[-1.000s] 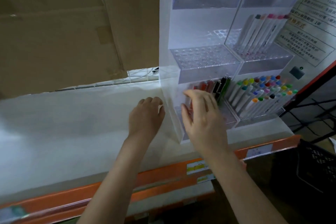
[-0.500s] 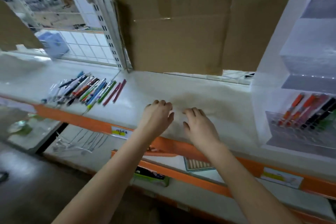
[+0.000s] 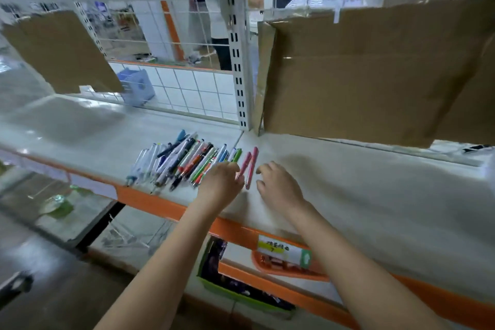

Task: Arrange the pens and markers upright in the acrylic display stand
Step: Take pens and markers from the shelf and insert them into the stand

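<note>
Pink pens (image 3: 249,166): two, side by side at row's 3 o'clock end.
Other pens (image 3: 182,162): count unclear, blurred.
Shelf (image 3: 361,190) label (image 3: 282,251): writing unreadable.
Left hand (image 3: 221,185): fingers curled at nearer pink pen; grip unclear.
Right hand (image 3: 278,187): fingers loosely bent, holding nothing.

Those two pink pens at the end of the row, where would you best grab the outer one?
Pinch the outer pink pen mid-barrel from above and from its right, where the shelf is bare. It lies flat, its twin close on the left. The right hand is nearest.
</note>
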Action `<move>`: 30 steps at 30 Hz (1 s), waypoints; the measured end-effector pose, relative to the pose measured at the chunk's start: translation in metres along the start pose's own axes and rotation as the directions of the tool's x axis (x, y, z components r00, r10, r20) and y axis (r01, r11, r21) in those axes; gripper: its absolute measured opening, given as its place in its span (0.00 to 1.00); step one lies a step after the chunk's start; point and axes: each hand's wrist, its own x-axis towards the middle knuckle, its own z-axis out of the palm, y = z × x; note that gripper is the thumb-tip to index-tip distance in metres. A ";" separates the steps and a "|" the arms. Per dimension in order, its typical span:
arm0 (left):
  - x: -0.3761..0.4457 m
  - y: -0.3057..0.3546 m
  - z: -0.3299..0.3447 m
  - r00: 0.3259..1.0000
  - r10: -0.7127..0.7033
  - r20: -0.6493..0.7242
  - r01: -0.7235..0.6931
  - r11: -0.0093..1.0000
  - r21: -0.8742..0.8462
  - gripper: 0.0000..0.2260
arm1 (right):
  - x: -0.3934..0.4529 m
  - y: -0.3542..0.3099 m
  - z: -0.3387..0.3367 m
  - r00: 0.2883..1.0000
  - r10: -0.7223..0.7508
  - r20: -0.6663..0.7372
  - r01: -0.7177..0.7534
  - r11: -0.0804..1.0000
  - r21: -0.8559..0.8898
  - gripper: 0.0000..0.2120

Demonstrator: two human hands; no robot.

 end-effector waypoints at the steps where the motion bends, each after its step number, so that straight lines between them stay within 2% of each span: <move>1: 0.009 -0.004 0.002 1.000 0.009 0.011 -0.008 1.000 -0.019 0.13 | 0.010 -0.002 0.002 0.999 0.029 -0.013 -0.029 1.000 -0.004 0.13; 5: 0.046 -0.008 0.009 0.996 0.052 0.070 -0.051 0.999 -0.009 0.12 | 0.044 -0.011 0.000 0.978 0.206 -0.033 -0.205 0.978 0.026 0.14; 10: 0.073 -0.004 0.013 0.992 0.037 0.120 -0.034 0.999 -0.021 0.10 | 0.074 -0.018 -0.002 0.947 0.321 0.033 -0.318 0.946 -0.067 0.14; 12: 0.079 -0.003 0.012 0.990 -0.014 0.141 0.016 1.000 -0.012 0.13 | 0.078 -0.015 -0.004 0.926 0.373 0.062 -0.368 0.926 -0.081 0.12; 16: 0.087 0.005 0.003 0.976 -0.003 0.220 -0.010 0.998 0.061 0.17 | 0.075 -0.007 -0.012 0.905 0.407 0.124 -0.394 0.912 -0.113 0.05; 19: 0.092 0.007 0.007 0.971 0.023 0.239 -0.041 0.997 0.069 0.18 | 0.066 -0.002 -0.023 0.880 0.445 0.165 -0.436 0.896 -0.087 0.14; 20: 0.092 0.008 0.008 0.970 0.027 0.242 -0.041 0.998 0.053 0.19 | 0.062 0.000 -0.026 0.881 0.441 0.170 -0.438 0.897 -0.059 0.14; 22: 0.093 0.010 0.008 0.968 0.044 0.248 -0.051 0.999 0.019 0.19 | 0.054 0.008 -0.034 0.888 0.432 0.158 -0.439 0.898 0.016 0.04; 25: 0.095 0.020 0.001 0.965 0.113 0.237 -0.098 0.992 -0.076 0.08 | 0.033 0.024 -0.048 0.896 0.432 0.101 -0.444 0.879 0.173 0.09; 30: 0.088 0.061 -0.016 0.957 0.226 0.180 -0.153 0.925 -0.348 0.06 | -0.012 0.047 -0.088 0.877 0.478 -0.059 -0.422 0.822 0.382 0.05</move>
